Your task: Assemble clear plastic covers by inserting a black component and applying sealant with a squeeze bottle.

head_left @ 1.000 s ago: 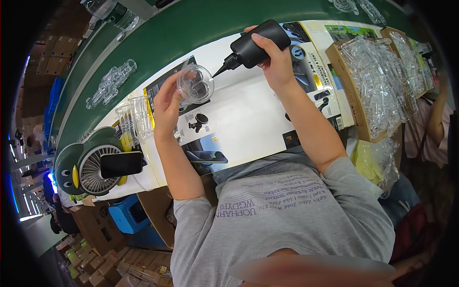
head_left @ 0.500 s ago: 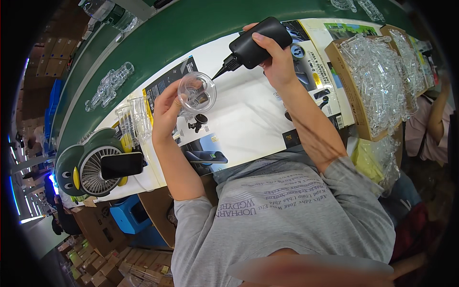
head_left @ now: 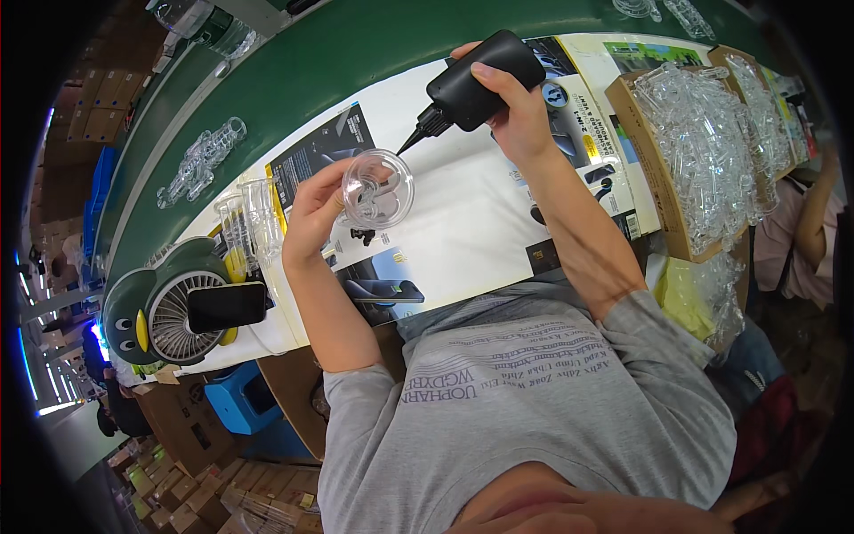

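Note:
Between the fingers of my left hand [head_left: 314, 214] is a clear round plastic part [head_left: 378, 189], its circular rim turned up toward me. My right hand [head_left: 519, 107] is wrapped around a black squeeze bottle [head_left: 489, 80], tilted so its thin pointed nozzle [head_left: 418, 132] slants down to the left. The nozzle tip is at the upper right rim of the clear part; whether they touch I cannot tell. Below both hands lies a white printed cardboard sheet [head_left: 463, 240] on the green table.
Clear plastic parts fill a cardboard box [head_left: 698, 151] at right. More clear pieces [head_left: 203, 160] lie at left, near clear tubes [head_left: 258, 218]. A green fan [head_left: 160, 311] with a black phone [head_left: 227, 308] stands at the left edge. A water bottle [head_left: 205, 27] lies far left.
My left hand has turned the clear part a little and shifted it slightly right and down. The black bottle has barely moved.

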{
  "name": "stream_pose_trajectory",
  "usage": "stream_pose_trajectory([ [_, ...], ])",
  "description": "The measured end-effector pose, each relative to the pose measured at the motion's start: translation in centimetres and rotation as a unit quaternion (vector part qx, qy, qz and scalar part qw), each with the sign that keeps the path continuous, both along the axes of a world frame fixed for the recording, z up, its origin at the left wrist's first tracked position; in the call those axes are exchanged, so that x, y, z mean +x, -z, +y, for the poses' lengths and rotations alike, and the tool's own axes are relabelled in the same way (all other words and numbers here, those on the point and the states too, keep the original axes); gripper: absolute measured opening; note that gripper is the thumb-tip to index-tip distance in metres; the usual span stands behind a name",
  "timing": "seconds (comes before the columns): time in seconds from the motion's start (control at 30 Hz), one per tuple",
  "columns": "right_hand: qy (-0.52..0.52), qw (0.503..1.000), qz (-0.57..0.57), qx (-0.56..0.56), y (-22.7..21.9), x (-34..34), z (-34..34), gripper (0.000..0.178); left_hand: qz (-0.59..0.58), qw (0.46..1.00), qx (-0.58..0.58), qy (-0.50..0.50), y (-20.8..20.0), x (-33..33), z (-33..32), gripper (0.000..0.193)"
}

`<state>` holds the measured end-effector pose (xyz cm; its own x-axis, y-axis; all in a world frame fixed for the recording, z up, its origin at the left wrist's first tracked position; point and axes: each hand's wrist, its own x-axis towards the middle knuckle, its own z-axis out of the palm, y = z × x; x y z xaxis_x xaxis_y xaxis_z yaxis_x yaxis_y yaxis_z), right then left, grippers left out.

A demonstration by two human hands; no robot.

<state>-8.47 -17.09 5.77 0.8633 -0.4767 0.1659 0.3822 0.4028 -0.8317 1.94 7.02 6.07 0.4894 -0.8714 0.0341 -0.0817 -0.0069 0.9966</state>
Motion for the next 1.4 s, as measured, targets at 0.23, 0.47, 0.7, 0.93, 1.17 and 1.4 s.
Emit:
stream_pose_trajectory([
  [0.23, -0.003, 1.000, -0.003, -0.004, 0.1, 0.0, 0.0, 0.030, 0.011, 1.000, 0.008, 0.019, 0.3, 0.1, 0.0, 0.039],
  [0.47, -0.007, 1.000, -0.010, 0.002, -0.3, -0.2, 0.3, 0.029, 0.024, 0.999, 0.003, 0.032, 1.1, 0.3, 0.5, 0.039],
  [0.7, -0.009, 1.000, -0.015, 0.002, -0.6, -0.3, 0.4, 0.029, 0.026, 0.998, 0.015, 0.048, 0.3, -0.1, 0.3, 0.042],
  [0.93, -0.024, 0.999, -0.013, -0.029, -0.4, -0.3, 0.3, 0.029, 0.041, 0.993, 0.010, 0.107, 0.4, 0.1, 0.3, 0.041],
  [1.17, -0.047, 0.998, -0.001, -0.043, -0.2, -0.3, 0.2, 0.030, 0.050, 0.990, 0.024, 0.127, 0.3, 0.0, 0.1, 0.038],
  [1.4, -0.050, 0.997, -0.006, -0.058, 0.1, -0.3, 0.0, 0.030, 0.059, 0.988, 0.027, 0.143, 0.2, -0.3, -0.3, 0.035],
])
